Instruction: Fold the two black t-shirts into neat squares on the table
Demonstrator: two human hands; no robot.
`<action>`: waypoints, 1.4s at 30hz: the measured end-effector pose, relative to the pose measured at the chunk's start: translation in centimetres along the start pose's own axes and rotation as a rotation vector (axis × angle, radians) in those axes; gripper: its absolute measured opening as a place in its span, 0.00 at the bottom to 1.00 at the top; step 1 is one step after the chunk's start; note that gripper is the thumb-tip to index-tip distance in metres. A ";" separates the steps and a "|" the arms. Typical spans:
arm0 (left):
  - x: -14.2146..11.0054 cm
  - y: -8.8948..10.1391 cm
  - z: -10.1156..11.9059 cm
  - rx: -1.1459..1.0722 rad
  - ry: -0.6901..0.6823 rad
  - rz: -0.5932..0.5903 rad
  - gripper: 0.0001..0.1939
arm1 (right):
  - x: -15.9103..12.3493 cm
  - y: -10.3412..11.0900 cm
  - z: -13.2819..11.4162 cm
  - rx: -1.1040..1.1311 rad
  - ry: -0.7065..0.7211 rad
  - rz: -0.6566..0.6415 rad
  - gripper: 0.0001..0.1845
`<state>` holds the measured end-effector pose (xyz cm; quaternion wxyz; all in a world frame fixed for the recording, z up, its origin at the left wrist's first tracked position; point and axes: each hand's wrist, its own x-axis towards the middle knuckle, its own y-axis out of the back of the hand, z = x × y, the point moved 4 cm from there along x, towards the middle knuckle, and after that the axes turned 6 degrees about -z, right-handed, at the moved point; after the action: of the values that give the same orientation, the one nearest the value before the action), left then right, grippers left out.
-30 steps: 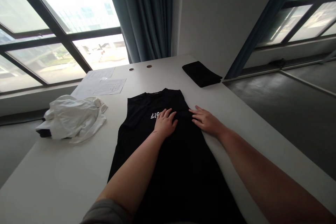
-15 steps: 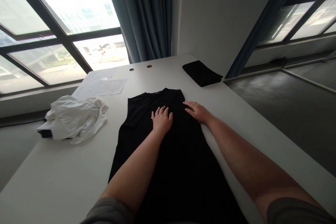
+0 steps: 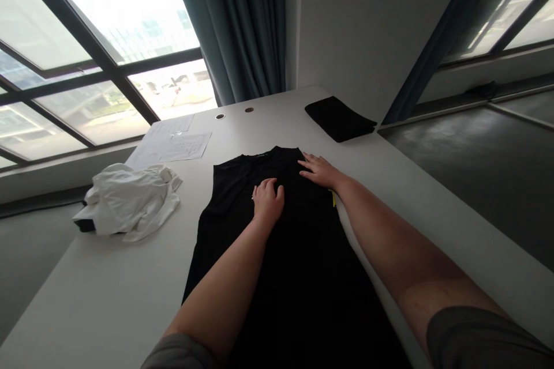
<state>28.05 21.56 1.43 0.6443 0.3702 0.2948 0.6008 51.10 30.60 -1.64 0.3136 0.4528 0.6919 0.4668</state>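
Note:
A black shirt [image 3: 242, 219] lies flat and lengthwise on the white table [image 3: 108, 294], its sides folded in so it forms a long strip. My left hand [image 3: 267, 200] rests palm down on its chest area, fingers together and stretched out. My right hand [image 3: 319, 171] lies flat near the shirt's upper right corner, fingers spread. A small yellow tag [image 3: 333, 200] shows at the shirt's right edge beside my right forearm.
A crumpled white garment [image 3: 130, 200] lies at the left of the table. Paper sheets [image 3: 173, 141] sit behind it. A folded black cloth [image 3: 340, 118] lies at the far right corner. Two round holes [image 3: 234, 113] mark the table's back. Curtain and windows stand behind.
My right hand has slid up the shirt's right side toward the collar. My left hand has moved slightly up too, covering the white lettering.

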 end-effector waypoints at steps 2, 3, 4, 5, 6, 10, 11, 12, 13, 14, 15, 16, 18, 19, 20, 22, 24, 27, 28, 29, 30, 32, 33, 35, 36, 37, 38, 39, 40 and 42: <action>0.0 0.0 0.0 0.000 0.001 0.005 0.16 | 0.1 -0.3 -0.2 -0.023 0.002 -0.019 0.36; 0.0 0.0 0.0 -0.005 0.001 0.007 0.16 | 0.1 -0.4 -0.3 -0.028 0.004 -0.029 0.36; 0.0 0.0 -0.1 -0.008 0.002 0.010 0.16 | 0.1 -0.6 -0.3 -0.034 0.002 -0.042 0.36; 0.0 0.0 -0.1 -0.009 0.005 0.010 0.16 | 0.2 -0.7 -0.3 -0.042 -0.004 -0.056 0.36; 0.0 0.0 -0.2 -0.007 0.009 0.009 0.15 | 0.2 -0.8 -0.3 -0.049 -0.011 -0.071 0.36; 0.1 0.1 -0.3 0.016 0.028 0.015 0.12 | -0.1 -0.8 -0.5 -0.036 0.005 -0.103 0.34; 0.1 0.2 -0.4 0.021 0.030 0.019 0.12 | -0.3 -0.7 -0.6 -0.021 0.025 -0.104 0.33; 0.1 0.3 -0.4 0.025 0.032 0.024 0.11 | -0.4 -0.5 -0.8 -0.005 0.050 -0.099 0.32; 0.1 0.4 -0.3 0.028 0.035 0.027 0.11 | -0.6 -0.4 -1.0 0.011 0.077 -0.086 0.31; 0.1 0.5 -0.3 0.029 0.039 0.030 0.11 | -0.8 -0.2 -1.2 0.025 0.103 -0.062 0.30; 0.0 0.6 -0.3 0.028 0.044 0.032 0.11 | -1.0 0.0 -1.4 0.036 0.124 -0.025 0.29; 0.0 0.6 -0.3 0.027 0.048 0.032 0.11 | -1.1 0.2 -1.4 0.041 0.132 0.023 0.29; -0.1 0.7 -0.2 0.027 0.048 0.032 0.11 | -1.1 0.4 -1.3 0.032 0.114 0.116 0.29; -0.1 0.7 -0.2 0.032 0.047 0.032 0.11 | -1.1 0.3 -1.1 0.017 0.094 0.137 0.30; -0.1 0.7 -0.2 0.040 0.049 0.034 0.11 | -0.9 0.1 -0.9 -0.005 0.072 0.134 0.30; -0.2 0.6 -0.2 0.067 0.061 0.038 0.12 | -0.4 -0.5 -0.4 -0.053 0.032 0.078 0.32; -0.2 0.4 -0.2 0.097 0.062 0.035 0.13 | 0.0 -1.0 0.1 -0.088 -0.002 0.030 0.34; -0.4 0.2 0.0 0.136 0.032 0.020 0.16 | 0.6 -1.2 0.8 -0.104 -0.074 0.040 0.36; -0.5 0.1 0.1 0.145 0.025 0.012 0.18 | 0.8 -1.1 1.0 -0.103 -0.100 0.046 0.36; -0.6 0.0 0.2 0.151 0.020 0.003 0.20 | 0.9 -1.0 1.1 -0.103 -0.120 0.048 0.36; -0.7 0.0 0.2 0.156 0.018 -0.007 0.22 | 1.0 -0.9 1.2 -0.105 -0.133 0.046 0.36; -0.8 -0.1 0.4 0.165 0.015 -0.029 0.25 | 1.2 -0.6 1.1 -0.107 -0.125 0.035 0.36; -0.8 -0.2 0.4 0.171 0.014 -0.039 0.26 | 1.2 -0.5 1.0 -0.107 -0.105 0.027 0.35; -0.9 -0.4 0.4 0.186 0.014 -0.057 0.28 | 1.4 -0.5 0.7 -0.105 -0.066 0.005 0.34; -0.9 -0.5 0.4 0.193 0.013 -0.066 0.29 | 1.5 -0.5 0.7 -0.107 -0.057 -0.006 0.34; -0.8 -0.6 0.4 0.201 0.013 -0.075 0.29 | 1.6 -0.5 0.6 -0.112 -0.057 -0.018 0.34; -0.8 -0.7 0.3 0.210 0.013 -0.085 0.30 | 1.7 -0.6 0.5 -0.120 -0.064 -0.028 0.34; -0.7 -0.8 0.3 0.219 0.015 -0.098 0.30 | 1.7 -0.7 0.5 -0.129 -0.075 -0.037 0.35; -0.6 -0.9 0.2 0.227 0.019 -0.109 0.31 | 1.8 -0.8 0.5 -0.137 -0.085 -0.045 0.35; -0.6 -1.1 0.1 0.243 0.026 -0.127 0.32 | 1.8 -0.8 0.5 -0.149 -0.092 -0.056 0.36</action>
<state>28.65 20.99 0.50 0.6277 0.4182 0.3966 0.5233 50.52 32.29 -2.60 0.3908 0.4298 0.6524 0.4868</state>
